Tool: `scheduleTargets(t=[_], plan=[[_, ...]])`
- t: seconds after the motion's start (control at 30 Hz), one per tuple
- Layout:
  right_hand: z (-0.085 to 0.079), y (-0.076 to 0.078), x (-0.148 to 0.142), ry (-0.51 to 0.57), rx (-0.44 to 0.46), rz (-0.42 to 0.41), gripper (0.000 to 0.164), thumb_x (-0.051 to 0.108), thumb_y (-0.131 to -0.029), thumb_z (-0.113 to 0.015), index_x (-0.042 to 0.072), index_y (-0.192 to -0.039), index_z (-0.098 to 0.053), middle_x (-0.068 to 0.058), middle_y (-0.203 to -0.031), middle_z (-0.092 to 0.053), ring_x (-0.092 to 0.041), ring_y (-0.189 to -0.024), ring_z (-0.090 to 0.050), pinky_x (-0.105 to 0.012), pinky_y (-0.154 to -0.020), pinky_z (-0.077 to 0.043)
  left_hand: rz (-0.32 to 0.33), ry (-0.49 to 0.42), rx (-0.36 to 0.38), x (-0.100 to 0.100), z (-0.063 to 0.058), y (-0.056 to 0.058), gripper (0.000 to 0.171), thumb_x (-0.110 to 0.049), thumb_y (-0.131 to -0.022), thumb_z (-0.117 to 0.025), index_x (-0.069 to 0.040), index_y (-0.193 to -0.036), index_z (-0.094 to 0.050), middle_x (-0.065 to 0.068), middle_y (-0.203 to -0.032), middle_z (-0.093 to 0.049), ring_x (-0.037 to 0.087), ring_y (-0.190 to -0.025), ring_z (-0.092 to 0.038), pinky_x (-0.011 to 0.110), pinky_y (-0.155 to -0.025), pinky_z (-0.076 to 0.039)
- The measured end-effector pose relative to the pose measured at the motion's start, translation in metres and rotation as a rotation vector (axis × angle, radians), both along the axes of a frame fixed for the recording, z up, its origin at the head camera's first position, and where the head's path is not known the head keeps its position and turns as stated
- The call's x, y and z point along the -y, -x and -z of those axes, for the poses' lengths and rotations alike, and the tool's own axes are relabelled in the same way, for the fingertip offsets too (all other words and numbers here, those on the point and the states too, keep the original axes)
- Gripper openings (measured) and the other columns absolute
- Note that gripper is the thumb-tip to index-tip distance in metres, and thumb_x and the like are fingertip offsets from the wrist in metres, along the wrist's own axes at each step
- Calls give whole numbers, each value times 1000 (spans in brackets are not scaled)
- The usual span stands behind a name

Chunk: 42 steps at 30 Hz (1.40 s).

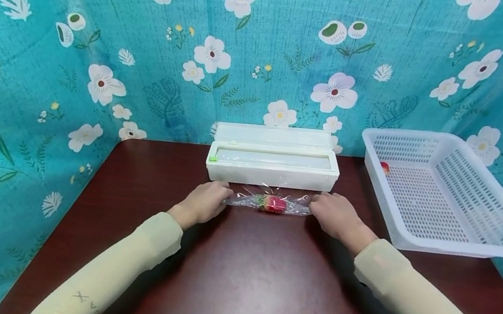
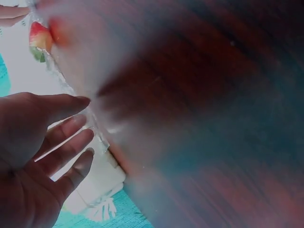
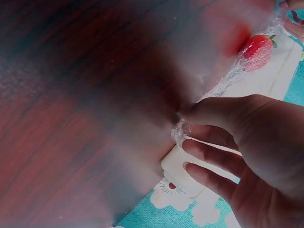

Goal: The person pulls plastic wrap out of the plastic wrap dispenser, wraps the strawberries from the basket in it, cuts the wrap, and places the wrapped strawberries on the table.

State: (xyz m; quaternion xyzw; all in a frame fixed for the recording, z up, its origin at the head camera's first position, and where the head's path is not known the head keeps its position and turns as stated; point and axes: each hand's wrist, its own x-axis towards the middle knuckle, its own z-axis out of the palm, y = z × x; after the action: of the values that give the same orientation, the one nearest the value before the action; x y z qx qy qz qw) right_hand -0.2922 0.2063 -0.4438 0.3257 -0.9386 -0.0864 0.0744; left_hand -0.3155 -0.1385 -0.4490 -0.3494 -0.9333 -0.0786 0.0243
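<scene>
A red strawberry (image 1: pixel 274 204) with green leaves lies wrapped in clear plastic wrap (image 1: pixel 246 199), in front of the white box. The wrap stretches out to both sides of the fruit in narrow, crinkled ends. My left hand (image 1: pixel 207 200) pinches the left end between thumb and forefinger. At the opposite end, my right hand (image 1: pixel 336 217) pinches the wrap the same way. The right wrist view shows a crumpled tip of wrap (image 3: pixel 179 132) sticking out past the right thumb, with the other fingers loosely bent.
Behind the hands stands a white wrap dispenser box (image 1: pixel 273 176) with its lid raised and a green slider (image 1: pixel 213 158) on its left. A white plastic basket (image 1: pixel 467 250) sits at the right, a small red fruit (image 1: pixel 385 167) inside. A floral teal cloth (image 1: pixel 173 53) hangs behind the dark table (image 1: pixel 228 287).
</scene>
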Motion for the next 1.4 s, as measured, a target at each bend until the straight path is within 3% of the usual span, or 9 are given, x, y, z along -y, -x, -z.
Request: scheduleTargets(t=[0.27, 0.43, 0.63, 0.97, 1.2, 1.4], plan=[[1, 4, 0, -27, -5, -6, 17, 2, -84, -78, 15, -78, -69, -6, -83, -71, -28, -82, -68, -45, -73, -56, -12, -42, 35, 3, 2, -1, 16, -1, -94, -67, -11, -83, -73, 1, -81, -68, 18, -80, -67, 38, -71, -55], [1, -1, -6, 14, 7, -16, 16, 0, -83, -78, 15, -81, -70, -7, -87, -72, -28, -86, -69, -45, -76, -55, -4, -60, 50, 7, 0, -7, 17, -2, -95, -68, -12, -82, -73, -2, -77, -66, 14, -75, -63, 35, -69, -53], [-5, -13, -14, 53, 22, -24, 19, -3, -78, -80, 14, -79, -71, -7, -83, -70, -29, -82, -68, -46, -71, -53, 16, -95, 63, 12, -3, -18, 12, -1, -92, -72, -12, -88, -75, -4, -82, -69, 10, -77, -63, 33, -71, -54], [-17, -40, -28, 120, 95, -76, 19, -3, -81, -77, 15, -78, -73, 0, -76, -65, -25, -69, -62, -43, -60, -52, 109, -142, 118, 15, -7, -40, 12, -2, -92, -74, -13, -89, -77, -6, -83, -72, 7, -78, -64, 29, -73, -56], [-19, -52, -41, 250, 234, -96, 24, 0, -84, -77, 20, -73, -70, 12, -73, -61, -10, -64, -54, -32, -58, -46, 155, -226, 185, 25, -6, -48, 8, -5, -92, -76, -12, -94, -77, -2, -89, -76, 4, -82, -69, 30, -78, -58], [-21, -54, -51, 383, 394, -115, 22, -2, -86, -76, 19, -82, -73, 15, -73, -61, -2, -65, -49, -24, -59, -45, 167, -276, 237, 32, -2, -54, 9, -3, -93, -74, -9, -99, -79, 1, -95, -77, 7, -87, -70, 31, -82, -59]])
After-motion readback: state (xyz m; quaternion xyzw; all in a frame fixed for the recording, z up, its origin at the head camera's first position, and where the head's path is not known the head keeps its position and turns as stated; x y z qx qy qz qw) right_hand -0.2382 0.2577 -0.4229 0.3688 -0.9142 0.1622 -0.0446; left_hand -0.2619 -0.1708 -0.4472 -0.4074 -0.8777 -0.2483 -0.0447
